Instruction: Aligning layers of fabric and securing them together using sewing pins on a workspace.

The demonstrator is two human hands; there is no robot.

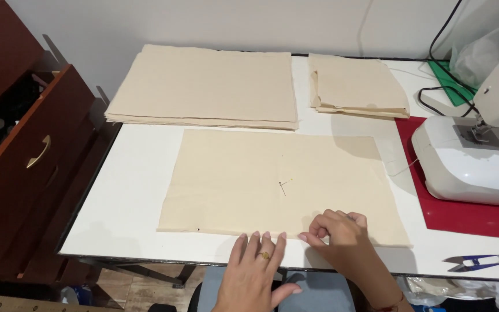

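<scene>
A cream piece of fabric [272,179] lies flat on the white table [140,190], with a pin [285,184] stuck near its middle. My left hand [255,271] lies flat at the table's front edge, fingers spread, fingertips touching the cloth's near edge; a ring is on one finger. My right hand [342,237] rests on the cloth's near edge with fingers curled, pinching something small that I cannot make out.
A large stack of cream fabric [203,86] and a smaller folded stack [356,86] lie at the back. A white sewing machine [475,156] stands on a red mat [463,216] at right. Blue thread snips [477,263] lie front right. Wooden drawers [24,156] stand at left.
</scene>
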